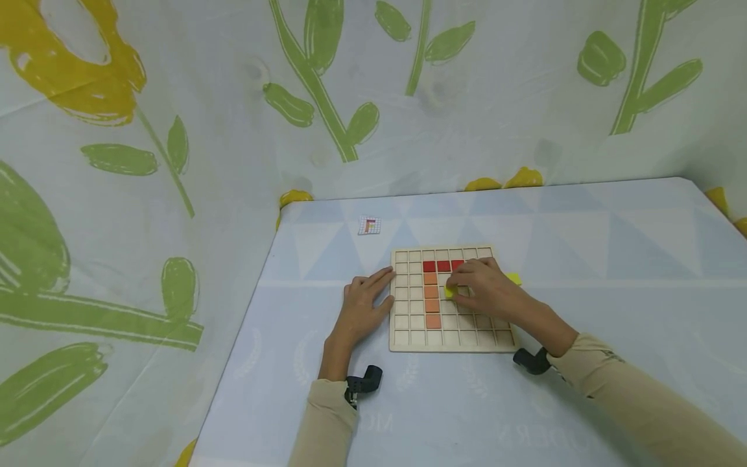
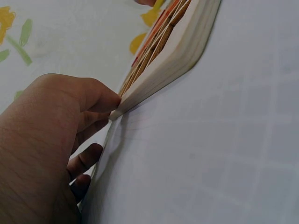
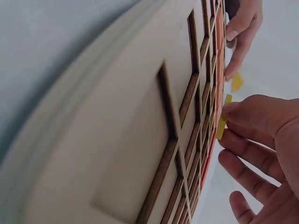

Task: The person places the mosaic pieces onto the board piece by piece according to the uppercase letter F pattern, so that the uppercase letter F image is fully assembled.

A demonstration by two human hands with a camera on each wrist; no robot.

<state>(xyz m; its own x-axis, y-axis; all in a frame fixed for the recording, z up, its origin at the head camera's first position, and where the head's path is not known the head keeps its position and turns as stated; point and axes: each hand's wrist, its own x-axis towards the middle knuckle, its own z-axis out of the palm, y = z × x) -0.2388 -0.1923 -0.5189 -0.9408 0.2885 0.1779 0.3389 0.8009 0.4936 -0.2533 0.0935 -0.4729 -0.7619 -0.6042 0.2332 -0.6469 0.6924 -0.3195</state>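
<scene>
A wooden grid board [image 1: 415,339] lies on the table, with red square tiles [image 1: 443,266] in a row near its top. Several orange tiles [image 1: 432,305] run down a column below the row's left end. My right hand [image 1: 493,290] pinches a yellow tile [image 3: 224,120] between thumb and fingertips, over the squares just right of the orange column. At the board's left side rests my left hand [image 1: 360,311], its fairly straight fingers and thumb [image 2: 105,94] touching the edge.
Another yellow piece [image 1: 513,278] lies by the board's right edge, partly behind the right hand. A small card [image 1: 369,225] with a coloured grid pattern lies beyond the board to the left. Flower-printed cloth [image 1: 233,117] walls the table's back and left.
</scene>
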